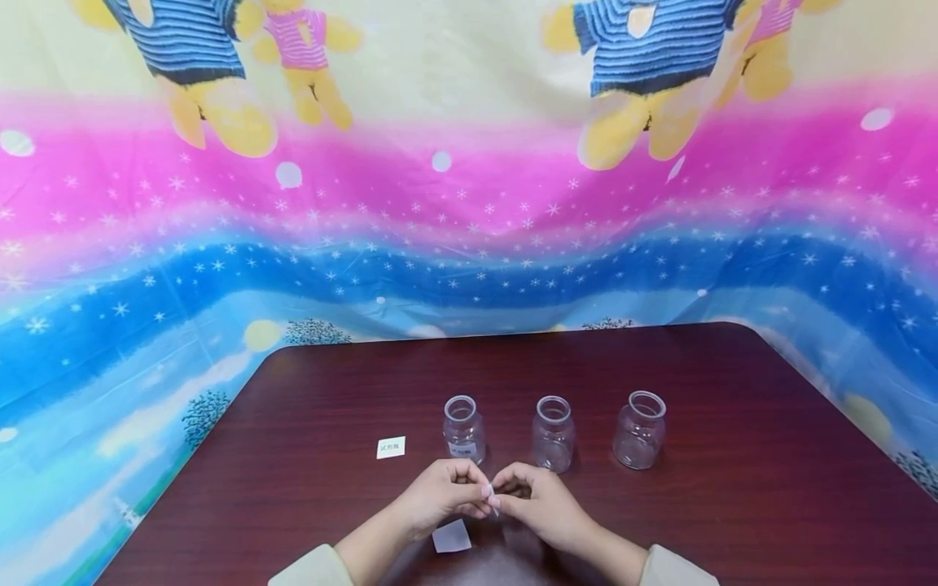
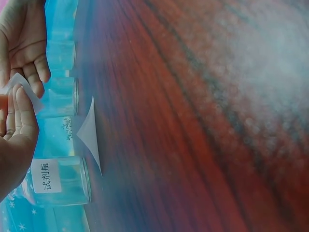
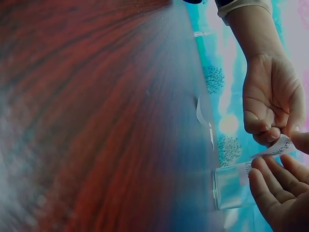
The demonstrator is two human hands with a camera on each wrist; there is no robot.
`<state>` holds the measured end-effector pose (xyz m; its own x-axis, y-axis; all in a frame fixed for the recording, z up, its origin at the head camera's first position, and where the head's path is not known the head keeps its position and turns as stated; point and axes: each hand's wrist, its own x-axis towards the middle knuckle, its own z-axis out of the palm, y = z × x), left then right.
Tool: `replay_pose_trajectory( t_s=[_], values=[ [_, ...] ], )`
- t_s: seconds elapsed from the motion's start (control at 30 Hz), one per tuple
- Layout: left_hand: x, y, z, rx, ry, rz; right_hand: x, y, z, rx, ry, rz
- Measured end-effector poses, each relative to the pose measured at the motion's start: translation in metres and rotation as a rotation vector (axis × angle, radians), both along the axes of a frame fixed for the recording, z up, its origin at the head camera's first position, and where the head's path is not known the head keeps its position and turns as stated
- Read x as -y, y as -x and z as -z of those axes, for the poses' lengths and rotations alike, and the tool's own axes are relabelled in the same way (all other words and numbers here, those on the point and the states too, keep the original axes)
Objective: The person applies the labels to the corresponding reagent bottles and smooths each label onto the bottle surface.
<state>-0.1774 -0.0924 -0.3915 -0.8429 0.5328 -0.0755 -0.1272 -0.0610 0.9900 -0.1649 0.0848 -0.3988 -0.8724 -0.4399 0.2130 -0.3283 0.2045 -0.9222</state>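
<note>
Both hands meet in front of the jars, pinching a small white label (image 3: pixel 277 147) with print on one face. My left hand (image 1: pixel 442 496) holds it between thumb and fingertips from the left. From the right, my right hand (image 1: pixel 538 500) grips it the same way, the other fingers bent. In the left wrist view the label (image 2: pixel 25 89) stands up at the fingertips. Just beyond the left hand is a clear glass jar (image 1: pixel 462 419) with a printed label on its front. A blank, slightly curled white paper piece (image 1: pixel 451 536) lies on the table by the left wrist.
Two more clear glass jars, a middle one (image 1: pixel 554 431) and a right one (image 1: pixel 640 431), stand in the row without labels. A printed label (image 1: pixel 391 447) lies left of the jars. The dark red wooden table (image 1: pixel 315 488) backs onto a patterned cloth (image 1: pixel 469 203).
</note>
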Motion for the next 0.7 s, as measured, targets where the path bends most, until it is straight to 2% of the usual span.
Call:
replay_pose_trajectory(
  t_s=[0.2,0.37,0.5,0.7],
  values=[
    [-0.0006,0.0,0.0007,-0.003,0.009,-0.012,-0.0002,-0.0016,-0.0009,0.036,0.038,0.034],
    [-0.0007,-0.0012,0.0012,0.03,0.019,-0.044,0.0004,-0.0008,0.0008,0.092,0.102,0.027],
    [-0.0012,-0.0019,0.0013,0.052,0.014,-0.067,0.0001,0.0007,0.0019,0.1,0.143,0.013],
    [-0.0012,-0.0044,-0.0004,0.05,0.011,-0.073,-0.0021,0.0011,0.0029,0.076,0.139,0.009]
  ],
)
